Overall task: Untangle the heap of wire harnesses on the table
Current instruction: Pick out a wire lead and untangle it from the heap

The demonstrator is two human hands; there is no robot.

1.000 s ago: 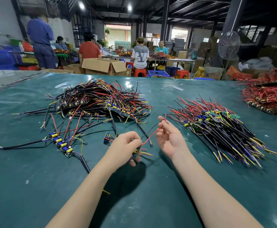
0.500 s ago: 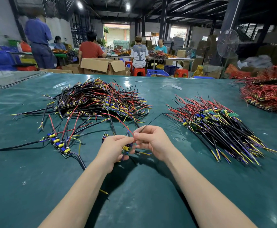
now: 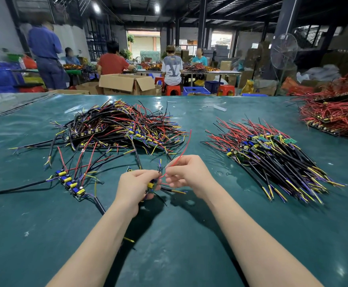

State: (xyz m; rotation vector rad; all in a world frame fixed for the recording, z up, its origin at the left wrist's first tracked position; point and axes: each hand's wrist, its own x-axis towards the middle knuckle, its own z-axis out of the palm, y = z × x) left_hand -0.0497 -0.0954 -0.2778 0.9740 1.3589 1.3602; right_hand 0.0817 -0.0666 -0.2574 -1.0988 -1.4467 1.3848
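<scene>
Head view. Near the middle of the green table, grips a small board in the left hand, fingers curled round it. Just beside, pinches a red wire between thumb and fingertips of the right hand. Farther off to the left, the tangled heap; to the right, a straightened bundle; near left, one loose harness.

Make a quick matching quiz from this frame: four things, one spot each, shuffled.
Things:
1. tangled heap
2. neat pile
3. red wire
4. small board

Spots:
A. gripped in the left hand
B. pinched in the right hand
C. back left on the table
D. on the table, to the right of both hands

Pairs: 1-C, 2-D, 3-B, 4-A
</scene>
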